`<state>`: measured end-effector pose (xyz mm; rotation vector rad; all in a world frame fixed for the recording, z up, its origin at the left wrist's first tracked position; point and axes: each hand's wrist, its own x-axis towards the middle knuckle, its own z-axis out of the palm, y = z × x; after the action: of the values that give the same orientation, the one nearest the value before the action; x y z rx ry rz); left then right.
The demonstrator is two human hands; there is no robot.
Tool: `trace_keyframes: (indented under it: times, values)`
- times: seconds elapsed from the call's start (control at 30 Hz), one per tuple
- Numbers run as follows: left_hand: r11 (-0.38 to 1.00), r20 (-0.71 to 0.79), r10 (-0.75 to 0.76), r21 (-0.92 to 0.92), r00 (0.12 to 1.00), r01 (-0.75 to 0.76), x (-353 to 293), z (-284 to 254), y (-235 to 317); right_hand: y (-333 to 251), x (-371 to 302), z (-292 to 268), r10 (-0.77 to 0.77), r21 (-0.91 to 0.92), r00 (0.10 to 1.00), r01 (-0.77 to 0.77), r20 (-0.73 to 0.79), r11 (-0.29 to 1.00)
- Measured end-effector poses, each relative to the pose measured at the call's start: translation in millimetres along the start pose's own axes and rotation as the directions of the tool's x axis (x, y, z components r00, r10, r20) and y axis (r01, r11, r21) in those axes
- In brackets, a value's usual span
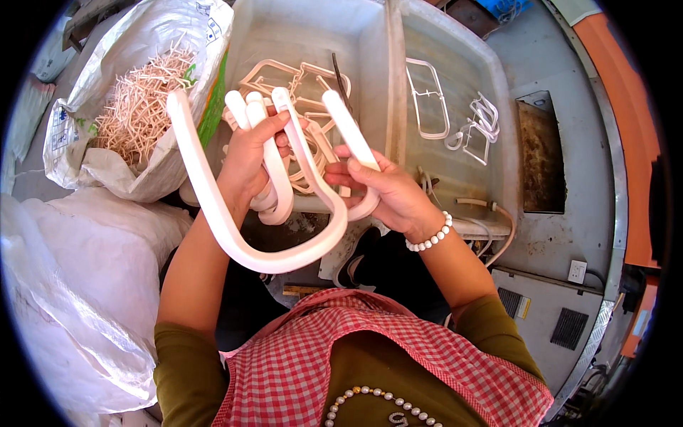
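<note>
In front of my body, over the near edge of a tub, my left hand (245, 160) is closed around several pale pink-white curved plastic bars. The largest is a U-shaped plastic bar (260, 260), its bend hanging low between my forearms. Shorter curved bars (281, 188) hang beside it from the same grip. On the right, my right hand (398, 196) has its fingers around a white plastic bar (350, 132) with a curved lower end. Where that bar's lower end runs behind the large bend is hidden. A white bead bracelet circles my right wrist.
The tub's left basin (313, 28) holds several pinkish plastic frames (274, 65); its right basin (462, 46) holds thin white frames (427, 92). At left stands an opened sack (71, 153) of pinkish plastic scraps (146, 107), with a white sack (85, 249) nearer. A hose (506, 220) hangs at right.
</note>
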<state>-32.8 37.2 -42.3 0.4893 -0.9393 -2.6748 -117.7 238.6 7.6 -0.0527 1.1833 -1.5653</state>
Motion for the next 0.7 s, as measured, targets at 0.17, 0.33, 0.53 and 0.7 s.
trace_keyframes:
  times: [0.17,0.33,0.53,0.7]
  values:
    - [0.992,0.037,-0.031,0.126,0.999,0.026,-6,7,-1,9,-3,11,0.122,0.044,0.992,-0.124,0.029,0.991]
    - [0.986,0.04,-0.043,0.161,0.998,0.035,-8,16,2,11,2,-2,0.115,0.141,0.982,-0.136,0.149,0.981]
    - [0.996,-0.08,0.006,0.091,0.997,0.001,-3,-2,3,-12,-7,-1,-0.038,0.216,0.993,0.014,0.11,0.976]
    - [0.997,-0.341,-0.028,0.057,0.94,0.051,3,-13,8,-24,-14,-12,-0.162,0.322,0.984,0.13,0.074,0.938]
